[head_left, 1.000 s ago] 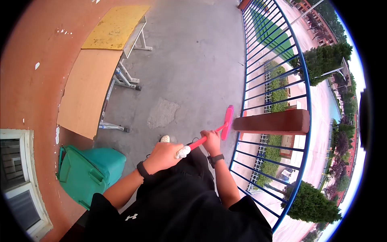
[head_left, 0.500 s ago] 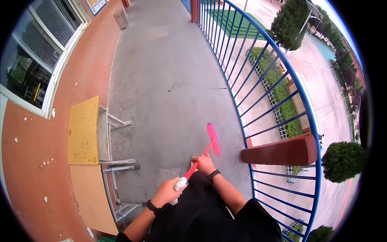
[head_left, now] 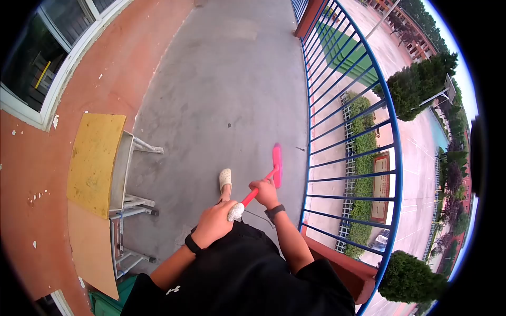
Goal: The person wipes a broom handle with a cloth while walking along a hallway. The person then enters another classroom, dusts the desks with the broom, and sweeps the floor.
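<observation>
A red-handled broom (head_left: 251, 196) with a pink head (head_left: 277, 166) slants away from my body. My left hand (head_left: 213, 224) is wrapped round the upper end of its handle, beside a white knobbly tip (head_left: 235, 211). Farther down the handle, my right hand (head_left: 265, 193) grips the red stick close to the head. The pink head lies over the grey floor (head_left: 211, 95), near the foot of the blue railing. Dark bands circle both wrists.
Two desks, one yellow-topped (head_left: 96, 160) and one tan-topped (head_left: 90, 250), stand along the orange wall (head_left: 113, 68) at left. A green bin (head_left: 108, 301) shows below them. The blue railing (head_left: 396, 152) runs along the right. My foot wears a white clog (head_left: 225, 179).
The desks have slid down and the railing post near my right has dropped low in view as I move along the floor. The broom head has swung, and a clog shows in front.
</observation>
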`<act>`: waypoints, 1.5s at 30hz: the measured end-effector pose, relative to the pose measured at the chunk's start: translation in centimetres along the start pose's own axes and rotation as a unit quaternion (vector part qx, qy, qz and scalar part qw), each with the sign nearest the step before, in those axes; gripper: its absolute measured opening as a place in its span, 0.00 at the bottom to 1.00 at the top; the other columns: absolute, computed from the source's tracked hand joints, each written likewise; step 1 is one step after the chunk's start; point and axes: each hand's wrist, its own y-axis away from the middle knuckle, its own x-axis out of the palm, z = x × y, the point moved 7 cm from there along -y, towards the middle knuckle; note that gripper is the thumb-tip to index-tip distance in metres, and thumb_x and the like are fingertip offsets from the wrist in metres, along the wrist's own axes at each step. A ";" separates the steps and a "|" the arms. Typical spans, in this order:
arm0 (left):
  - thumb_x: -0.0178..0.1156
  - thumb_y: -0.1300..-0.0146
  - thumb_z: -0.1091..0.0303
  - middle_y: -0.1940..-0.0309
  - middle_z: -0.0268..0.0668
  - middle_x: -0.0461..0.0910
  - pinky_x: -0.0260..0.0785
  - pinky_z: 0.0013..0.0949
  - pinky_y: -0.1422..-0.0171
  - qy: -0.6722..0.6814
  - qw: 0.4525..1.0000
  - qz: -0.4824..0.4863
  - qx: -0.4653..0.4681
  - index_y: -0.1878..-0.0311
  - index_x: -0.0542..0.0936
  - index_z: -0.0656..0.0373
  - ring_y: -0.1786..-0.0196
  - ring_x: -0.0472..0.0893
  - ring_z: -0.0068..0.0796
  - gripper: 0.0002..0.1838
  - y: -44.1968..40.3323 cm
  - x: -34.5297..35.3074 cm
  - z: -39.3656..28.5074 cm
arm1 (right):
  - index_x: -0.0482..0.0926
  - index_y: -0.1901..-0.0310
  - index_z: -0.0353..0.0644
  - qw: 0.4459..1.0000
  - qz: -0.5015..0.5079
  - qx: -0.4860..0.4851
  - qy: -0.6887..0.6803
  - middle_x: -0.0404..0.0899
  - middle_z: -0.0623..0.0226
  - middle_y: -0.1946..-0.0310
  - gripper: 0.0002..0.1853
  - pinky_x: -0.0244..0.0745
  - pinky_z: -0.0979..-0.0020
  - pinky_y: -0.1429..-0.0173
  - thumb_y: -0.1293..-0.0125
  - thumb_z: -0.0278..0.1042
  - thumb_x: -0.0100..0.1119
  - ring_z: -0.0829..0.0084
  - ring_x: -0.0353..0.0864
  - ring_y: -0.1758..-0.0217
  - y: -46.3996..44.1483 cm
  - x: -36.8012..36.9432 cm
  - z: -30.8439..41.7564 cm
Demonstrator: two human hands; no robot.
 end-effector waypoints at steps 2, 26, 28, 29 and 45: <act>0.64 0.40 0.66 0.64 0.43 0.85 0.75 0.50 0.57 -0.052 0.998 0.003 0.043 0.53 0.78 0.56 0.58 0.84 0.51 0.13 -6.0 -1.9 -1.2 | 0.84 0.65 0.52 1.000 -0.009 0.010 0.007 0.85 0.71 0.68 0.05 0.62 0.52 0.31 0.40 0.33 0.59 0.64 0.83 0.54 -5.1 -2.2 -1.7; 0.67 0.30 0.57 0.84 0.25 0.72 0.61 0.28 0.74 0.331 0.886 0.307 -0.108 0.75 0.74 0.57 0.80 0.69 0.15 0.20 -68.5 -13.7 -7.3 | 0.85 0.59 0.44 0.964 -0.215 -0.036 -0.151 0.83 0.64 0.67 0.07 0.71 0.58 0.48 0.36 0.32 0.62 0.57 0.80 0.57 -66.4 -27.5 -17.5; 0.68 0.31 0.58 0.84 0.25 0.71 0.62 0.27 0.74 0.367 0.867 0.323 -0.098 0.75 0.74 0.57 0.80 0.69 0.15 0.20 -72.7 -15.8 -9.1 | 0.85 0.58 0.43 0.956 -0.221 -0.071 -0.177 0.82 0.63 0.66 0.06 0.71 0.59 0.47 0.37 0.28 0.64 0.57 0.80 0.56 -72.6 -31.2 -16.1; 0.68 0.31 0.58 0.85 0.26 0.71 0.62 0.27 0.74 0.385 0.857 0.329 -0.093 0.75 0.74 0.57 0.80 0.69 0.15 0.20 -74.9 -16.8 -9.9 | 0.85 0.58 0.42 0.946 -0.248 -0.092 -0.188 0.82 0.63 0.66 0.07 0.72 0.59 0.46 0.37 0.27 0.64 0.57 0.80 0.55 -76.2 -33.0 -15.6; 0.59 0.47 0.69 0.75 0.53 0.83 0.76 0.53 0.64 -0.124 0.943 0.263 0.161 0.72 0.81 0.69 0.69 0.84 0.55 0.10 -117.3 -35.7 -8.1 | 0.58 0.28 0.37 0.674 0.291 0.071 -0.675 0.77 0.58 0.45 0.25 0.82 0.55 0.44 0.21 0.37 0.46 0.62 0.79 0.45 -128.0 -44.8 -12.7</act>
